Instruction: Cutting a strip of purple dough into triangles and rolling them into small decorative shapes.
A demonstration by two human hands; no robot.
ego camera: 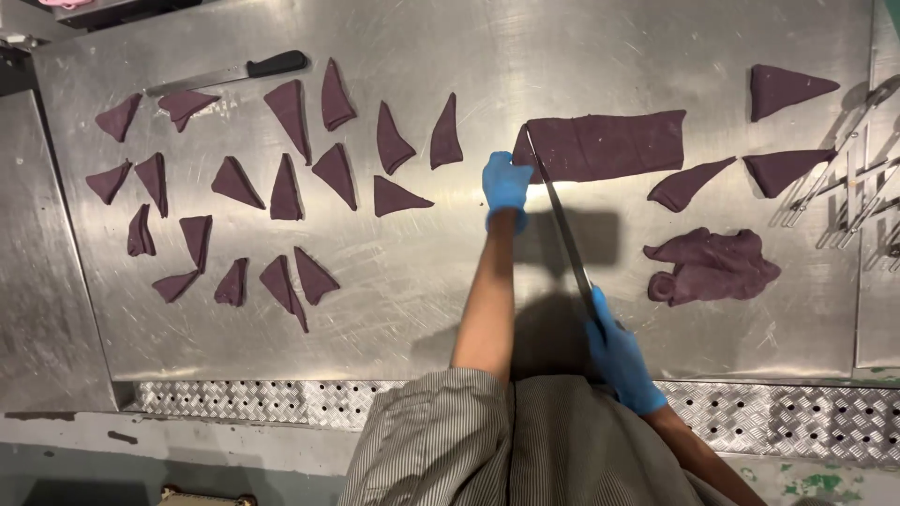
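A flat strip of purple dough [609,145] lies on the steel table [422,300]. My left hand [506,187], in a blue glove, presses on the strip's left end. A long knife [562,225] is held in my right hand [619,351], also blue-gloved. Its blade runs up to the strip's left end, close beside my left fingers. Several purple dough triangles [281,178] lie spread over the left half of the table.
A second black-handled knife [230,73] lies at the back left. Three more triangles [786,89] and a crumpled lump of dough scraps [712,267] sit to the right. Metal utensils [858,187] lie at the right edge. Checker plate [281,403] borders the near side.
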